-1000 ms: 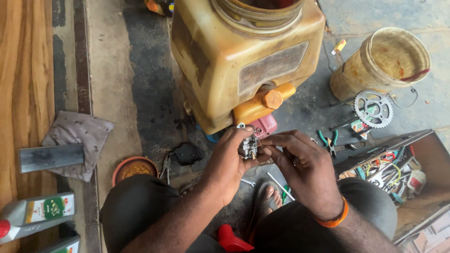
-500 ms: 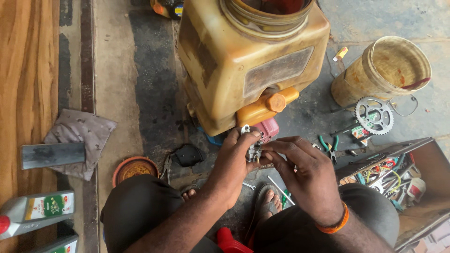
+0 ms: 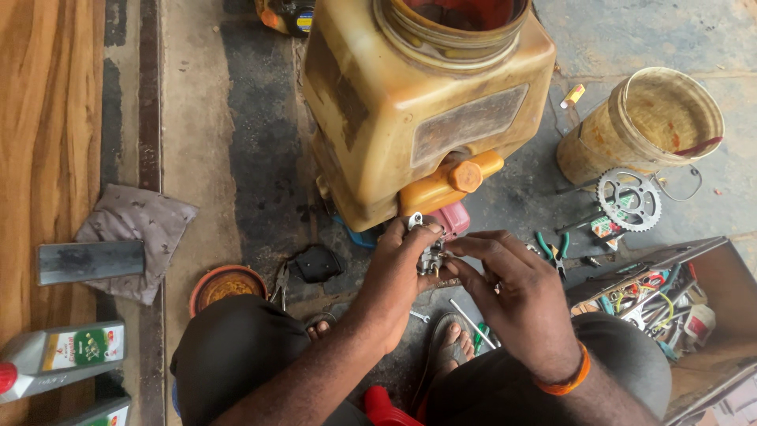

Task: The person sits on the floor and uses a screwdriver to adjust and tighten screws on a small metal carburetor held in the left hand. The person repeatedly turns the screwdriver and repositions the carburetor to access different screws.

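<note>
A small grey metal engine part [image 3: 431,254], like a carburettor, sits between both hands just below a big dirty yellow plastic tank [image 3: 418,102]. My left hand [image 3: 402,280] is wrapped around its left side and grips it. My right hand [image 3: 512,296] reaches in from the right, its fingertips pinching the same part. An orange cap [image 3: 466,176] and a pink fitting [image 3: 451,217] on the tank's lower front lie right above the part. Most of the part is hidden by my fingers.
A yellowed bucket [image 3: 643,126] and a chain sprocket [image 3: 628,199] lie at the right, with green-handled pliers [image 3: 554,248] and an open toolbox [image 3: 670,296]. Left: a rag [image 3: 134,229], a metal bar [image 3: 91,260], oil bottles [image 3: 63,359], an orange bowl [image 3: 225,285].
Both hands with the metal part have lifted slightly toward the tank's pink fitting. The camera has shifted a little; nothing else has moved.
</note>
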{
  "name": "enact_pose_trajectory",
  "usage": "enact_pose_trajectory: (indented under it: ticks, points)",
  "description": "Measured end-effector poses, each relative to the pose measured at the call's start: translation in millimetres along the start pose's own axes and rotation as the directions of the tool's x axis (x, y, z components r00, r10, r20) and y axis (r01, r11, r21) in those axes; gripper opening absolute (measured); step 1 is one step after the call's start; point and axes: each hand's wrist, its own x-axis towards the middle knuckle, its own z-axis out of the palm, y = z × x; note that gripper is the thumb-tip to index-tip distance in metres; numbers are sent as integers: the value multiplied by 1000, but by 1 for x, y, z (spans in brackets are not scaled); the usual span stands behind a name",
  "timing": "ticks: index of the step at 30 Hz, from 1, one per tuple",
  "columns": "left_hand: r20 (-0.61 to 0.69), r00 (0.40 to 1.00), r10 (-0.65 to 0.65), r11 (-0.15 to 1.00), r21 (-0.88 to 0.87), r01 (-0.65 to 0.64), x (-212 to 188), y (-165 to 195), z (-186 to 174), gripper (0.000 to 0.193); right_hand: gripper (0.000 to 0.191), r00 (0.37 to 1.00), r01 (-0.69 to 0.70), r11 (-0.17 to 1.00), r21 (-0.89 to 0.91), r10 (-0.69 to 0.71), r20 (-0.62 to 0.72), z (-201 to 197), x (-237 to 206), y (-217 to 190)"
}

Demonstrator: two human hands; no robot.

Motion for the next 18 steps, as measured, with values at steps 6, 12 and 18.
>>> enact_pose_trajectory:
  ticks: [6,12,18]
  points:
    - [-24,1000,-14,999,32,15,1,1,-1,42,25,1000,19,1000,2,-19,0,-2,1,1]
    - [-54,998,-29,996,86,34,-1,6,3,57,22,997,71,997,-42,-72,-7,1,1,3]
    - [-64,998,10,990,138,-1,-6,8,9,62,23,996,84,985,-153,-87,-12,3,0,3]
